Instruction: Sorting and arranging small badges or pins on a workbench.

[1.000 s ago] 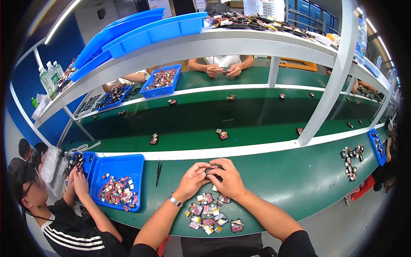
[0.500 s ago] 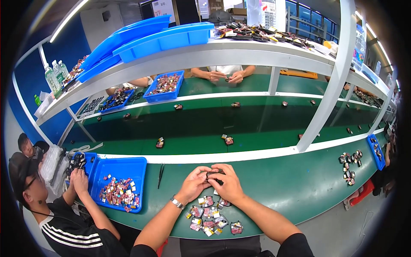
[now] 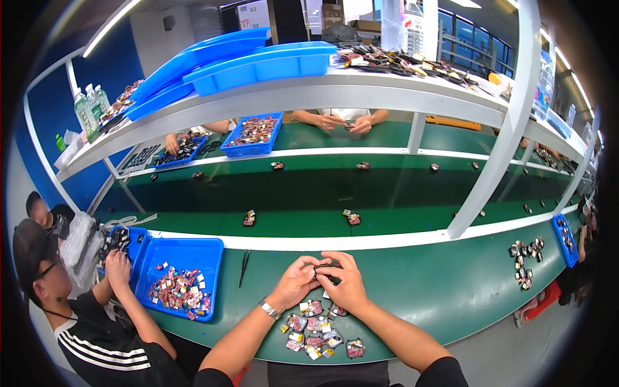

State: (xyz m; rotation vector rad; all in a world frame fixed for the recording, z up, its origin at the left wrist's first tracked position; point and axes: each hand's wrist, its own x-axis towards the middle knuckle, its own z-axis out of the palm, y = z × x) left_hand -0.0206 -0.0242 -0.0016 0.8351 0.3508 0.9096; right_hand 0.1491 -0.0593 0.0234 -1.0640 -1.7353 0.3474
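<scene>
My left hand [image 3: 290, 288] and right hand [image 3: 345, 282] — fingers clamped on one dark case [image 3: 333, 280], just beyond the pile of units [image 3: 317, 324]. Can't tell if it's finished. Piled ones look unclosed, red boards [image 3: 354, 349] showing — tweezers [image 3: 244, 267] left of the pile.

No text, numbers or signs could be read. Labels [image 3: 83, 115] were noted on bottles [image 3: 90, 130] near the upper shelf's [image 3: 361, 95] left end; print was too small to be deciphered.
</scene>
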